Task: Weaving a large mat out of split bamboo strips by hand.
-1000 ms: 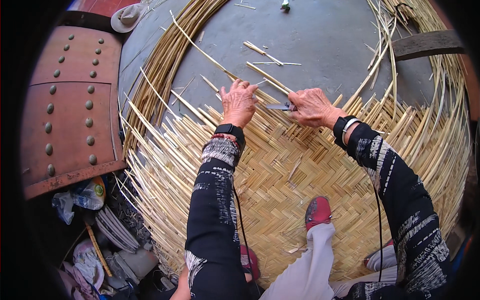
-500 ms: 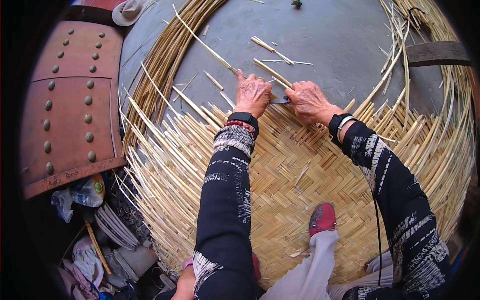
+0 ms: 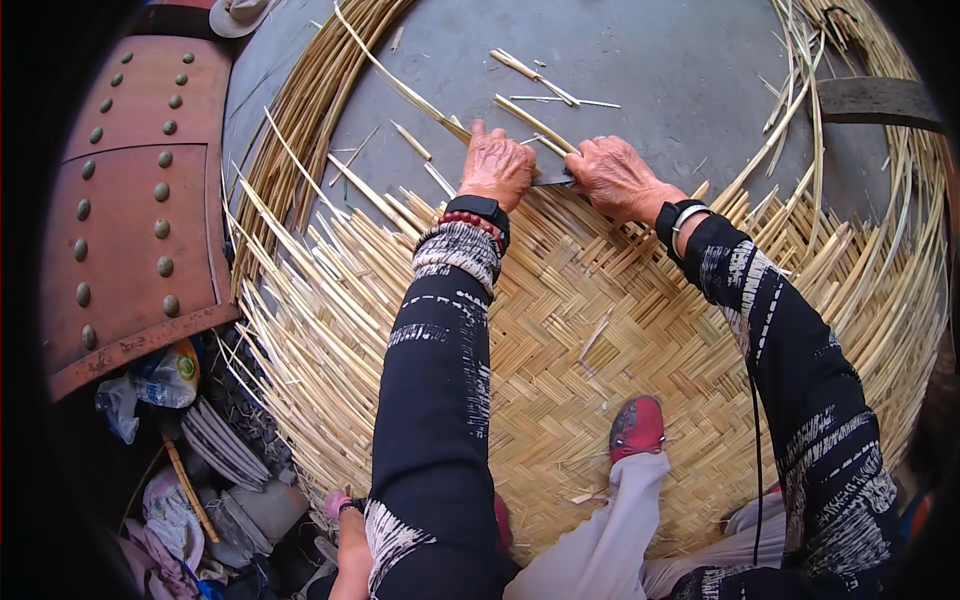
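Note:
Both my hands work close together at the far edge of a herringbone-woven split-cane mat [image 3: 560, 370]. My left hand [image 3: 497, 165] is closed on a long cane strip [image 3: 400, 85] that runs off toward the far left. My right hand [image 3: 615, 180] is closed on a knife; its dark blade [image 3: 553, 180] shows between the hands, and the handle is hidden under my fingers. The blade reaches to my left fingers, where I cannot see exactly how it meets the cane. Unwoven strip ends [image 3: 330, 290] fan out around the mat.
Loose cane pieces [image 3: 535, 75] lie on the grey floor [image 3: 690, 60] ahead. A curved cane bundle [image 3: 325, 95] is at far left, beside a studded red door panel [image 3: 140, 200]. A dark wooden bar [image 3: 880, 102] lies at right. My red shoe [image 3: 637, 425] rests on the mat.
The view has shifted slightly, so most things sit a little farther left and up. My left hand has turned slightly over the strip; both hands keep their grips. A bare limb at lower left has moved.

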The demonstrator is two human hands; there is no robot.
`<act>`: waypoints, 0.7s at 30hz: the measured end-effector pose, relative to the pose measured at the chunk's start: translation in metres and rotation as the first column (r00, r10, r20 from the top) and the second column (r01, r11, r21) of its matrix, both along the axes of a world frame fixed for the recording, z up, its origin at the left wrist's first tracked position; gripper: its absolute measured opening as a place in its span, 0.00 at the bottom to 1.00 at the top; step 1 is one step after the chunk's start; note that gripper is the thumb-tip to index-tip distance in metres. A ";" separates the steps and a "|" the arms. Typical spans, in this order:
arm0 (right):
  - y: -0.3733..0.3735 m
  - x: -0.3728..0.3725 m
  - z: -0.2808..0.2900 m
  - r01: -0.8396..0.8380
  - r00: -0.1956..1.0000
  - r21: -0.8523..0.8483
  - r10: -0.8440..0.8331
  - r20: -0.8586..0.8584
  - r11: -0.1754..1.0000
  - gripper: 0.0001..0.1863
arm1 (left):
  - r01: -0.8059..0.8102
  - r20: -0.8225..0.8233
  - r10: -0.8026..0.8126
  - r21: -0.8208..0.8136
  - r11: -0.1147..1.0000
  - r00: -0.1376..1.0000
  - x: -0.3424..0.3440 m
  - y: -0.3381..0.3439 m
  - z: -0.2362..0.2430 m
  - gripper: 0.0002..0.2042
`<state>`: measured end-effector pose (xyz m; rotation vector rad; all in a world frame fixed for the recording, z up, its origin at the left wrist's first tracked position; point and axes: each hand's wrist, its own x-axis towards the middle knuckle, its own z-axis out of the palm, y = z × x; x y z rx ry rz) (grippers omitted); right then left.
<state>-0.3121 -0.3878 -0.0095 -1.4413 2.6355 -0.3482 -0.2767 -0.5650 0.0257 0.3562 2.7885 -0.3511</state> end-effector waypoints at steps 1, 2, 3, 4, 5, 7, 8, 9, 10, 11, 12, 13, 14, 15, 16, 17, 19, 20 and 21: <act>0.002 -0.001 -0.001 -0.011 1.000 -0.006 0.011 0.005 1.000 0.08 | 0.009 -0.019 -0.009 0.007 1.000 1.000 0.001 0.001 -0.001 0.05; 0.003 -0.001 -0.001 -0.021 1.000 -0.011 0.021 0.011 1.000 0.09 | 0.018 -0.038 -0.017 0.014 1.000 0.999 0.001 0.002 -0.002 0.05; 0.004 -0.002 -0.002 -0.022 1.000 -0.008 0.023 0.012 1.000 0.09 | 0.016 -0.037 -0.016 0.017 1.000 0.999 0.000 0.001 -0.003 0.05; 0.004 -0.002 0.001 -0.032 0.999 -0.018 0.032 0.043 0.999 0.10 | 0.014 -0.016 -0.014 0.008 1.000 1.000 -0.001 0.001 -0.002 0.05; 0.005 -0.001 0.003 -0.040 0.996 -0.028 0.042 0.073 0.999 0.12 | 0.011 0.006 -0.011 0.000 1.000 1.000 -0.001 0.001 -0.002 0.05; 0.006 -0.001 0.001 -0.069 0.995 -0.020 0.070 0.069 0.997 0.14 | 0.009 -0.004 -0.010 -0.002 1.000 1.000 0.002 0.001 -0.003 0.08; 0.006 -0.002 -0.001 -0.094 0.994 -0.016 0.095 0.060 0.995 0.16 | 0.010 -0.019 -0.010 -0.008 1.000 1.000 0.002 0.001 -0.003 0.11; 0.006 -0.003 -0.002 -0.094 0.994 -0.017 0.095 0.062 0.995 0.16 | 0.011 -0.017 -0.011 -0.009 1.000 1.000 0.001 0.002 -0.004 0.11; 0.005 -0.005 -0.003 -0.110 0.992 0.014 0.109 0.056 0.994 0.18 | 0.006 0.010 -0.006 0.002 1.000 1.000 0.000 0.001 -0.005 0.08; 0.005 -0.006 -0.004 -0.126 0.991 0.044 0.124 0.051 0.991 0.21 | 0.001 0.038 -0.002 0.012 1.000 0.999 -0.001 0.000 -0.006 0.05; 0.004 -0.006 -0.005 -0.126 0.991 0.041 0.124 0.053 0.991 0.21 | 0.001 0.040 -0.002 0.009 1.000 0.999 -0.001 -0.001 -0.007 0.05; 0.003 -0.007 -0.005 -0.116 0.991 0.068 0.112 0.071 0.991 0.22 | 0.013 0.046 -0.013 0.018 1.000 0.999 -0.001 0.000 -0.008 0.05; 0.002 -0.008 -0.005 -0.107 0.991 0.095 0.099 0.088 0.990 0.22 | 0.024 0.052 -0.025 0.027 0.999 0.998 -0.002 0.000 -0.009 0.05; 0.002 -0.009 -0.004 -0.106 0.991 0.094 0.098 0.088 0.990 0.22 | 0.024 0.052 -0.025 0.025 0.999 0.998 -0.004 0.000 -0.010 0.05; 0.003 -0.008 -0.004 -0.107 0.992 0.086 0.100 0.083 0.990 0.23 | 0.016 0.066 -0.018 0.034 0.999 0.998 -0.004 0.001 -0.011 0.05; 0.003 -0.008 -0.005 -0.108 0.992 0.079 0.102 0.077 0.991 0.23 | 0.007 0.080 -0.011 0.044 0.999 0.997 -0.004 0.001 -0.012 0.05; 0.003 -0.008 -0.005 -0.099 0.993 0.084 0.092 0.078 0.992 0.23 | 0.002 0.081 -0.005 0.042 0.999 0.997 -0.005 0.001 -0.013 0.05; 0.004 -0.010 -0.004 -0.087 0.994 0.089 0.080 0.077 0.992 0.23 | -0.001 0.079 -0.002 0.040 0.999 0.997 -0.007 0.002 -0.013 0.05; 0.003 -0.012 -0.003 -0.086 0.994 0.091 0.080 0.075 0.992 0.23 | -0.001 0.077 -0.002 0.042 0.999 0.997 -0.008 0.002 -0.014 0.05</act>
